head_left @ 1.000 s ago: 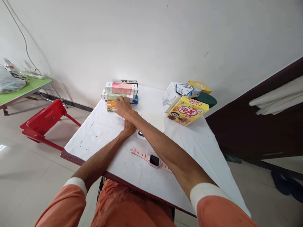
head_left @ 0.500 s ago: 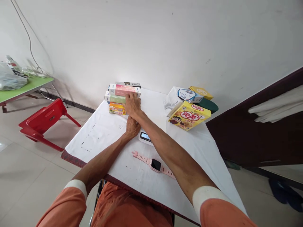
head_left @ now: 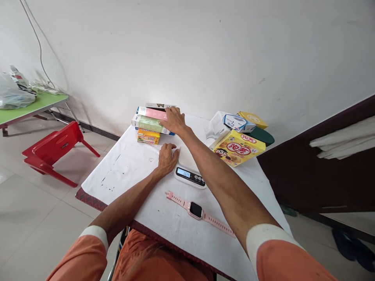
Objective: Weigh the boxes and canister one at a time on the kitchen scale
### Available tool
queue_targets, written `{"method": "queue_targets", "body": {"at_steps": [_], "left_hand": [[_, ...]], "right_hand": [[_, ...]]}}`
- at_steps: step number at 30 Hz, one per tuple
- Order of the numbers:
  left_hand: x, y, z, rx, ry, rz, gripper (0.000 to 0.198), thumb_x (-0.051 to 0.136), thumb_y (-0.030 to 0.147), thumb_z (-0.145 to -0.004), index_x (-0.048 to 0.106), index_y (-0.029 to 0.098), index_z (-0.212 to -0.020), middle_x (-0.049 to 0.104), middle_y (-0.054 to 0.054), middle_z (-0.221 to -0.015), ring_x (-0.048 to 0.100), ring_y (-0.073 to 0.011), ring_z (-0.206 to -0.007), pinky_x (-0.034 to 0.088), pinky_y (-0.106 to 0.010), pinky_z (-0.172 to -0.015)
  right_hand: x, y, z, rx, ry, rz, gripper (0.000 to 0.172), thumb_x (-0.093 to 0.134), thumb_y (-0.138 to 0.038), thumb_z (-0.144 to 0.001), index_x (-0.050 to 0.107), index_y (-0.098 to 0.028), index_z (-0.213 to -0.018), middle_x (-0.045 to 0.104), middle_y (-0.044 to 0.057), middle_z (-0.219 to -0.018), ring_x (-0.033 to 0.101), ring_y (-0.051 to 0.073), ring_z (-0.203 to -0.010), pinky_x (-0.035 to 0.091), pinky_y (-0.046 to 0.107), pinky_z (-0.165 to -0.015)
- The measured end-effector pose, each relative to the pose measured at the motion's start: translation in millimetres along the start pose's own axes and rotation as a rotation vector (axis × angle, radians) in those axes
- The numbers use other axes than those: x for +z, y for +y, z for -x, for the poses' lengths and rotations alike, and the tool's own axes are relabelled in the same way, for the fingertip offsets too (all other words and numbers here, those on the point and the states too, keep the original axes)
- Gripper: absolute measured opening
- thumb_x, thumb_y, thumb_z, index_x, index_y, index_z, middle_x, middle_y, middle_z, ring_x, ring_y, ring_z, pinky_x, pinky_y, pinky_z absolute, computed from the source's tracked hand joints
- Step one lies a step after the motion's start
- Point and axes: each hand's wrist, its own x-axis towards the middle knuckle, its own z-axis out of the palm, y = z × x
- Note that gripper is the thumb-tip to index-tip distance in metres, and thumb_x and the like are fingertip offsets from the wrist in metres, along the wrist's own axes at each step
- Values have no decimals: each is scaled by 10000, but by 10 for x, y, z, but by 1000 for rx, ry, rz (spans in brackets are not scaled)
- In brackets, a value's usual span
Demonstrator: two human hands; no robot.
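Note:
My right hand (head_left: 174,120) reaches across to a row of small cartons at the table's far left. Its fingers bend over the right end of a pink box (head_left: 152,113), and its thumb is by the green box (head_left: 149,123) in front. My left hand (head_left: 167,158) rests on the white cloth with nothing in it, thumb apart from slightly bent fingers. Right beside it is a white digital scale (head_left: 190,176), whose lit display reads about 364. My right forearm hides part of the scale. A pink smartwatch (head_left: 195,210) lies nearer me, strap stretched out.
An orange-yellow box (head_left: 148,136) and a grey-white box (head_left: 160,105) belong to the left row. At right are a yellow snack box (head_left: 238,148), a blue-white box (head_left: 238,123) and a dark green object (head_left: 262,134). A red chair (head_left: 54,150) stands left on the floor.
My right hand has shifted a little up and right along the cartons, and the pink box shows less of its face. My left hand's fingers have spread. More of the scale shows.

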Motion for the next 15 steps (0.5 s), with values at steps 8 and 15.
{"method": "queue_targets", "body": {"at_steps": [8,15], "left_hand": [[-39,42,-15,-15,-40,-23,102,610,251,-997,649,206,-1080,675,-125,-1125,660,-264,-1073,535,-450,-993],[-90,97,-15,-52,-57,-46,85,604,239,-995,650,216,-1063,675,-105,-1112,662,-246,-1065,537,-419,-983]], "right_hand": [[-5,33,-34,-94,2,139,328,529,-166,-995,644,-101,-1295,635,249,-1392,505,381,-1361,508,556,-1055],[-78,207,269,-162,207,211,329,541,-164,-1010,605,-93,-1325,659,246,-1315,540,362,-1246,541,463,-939]]}}
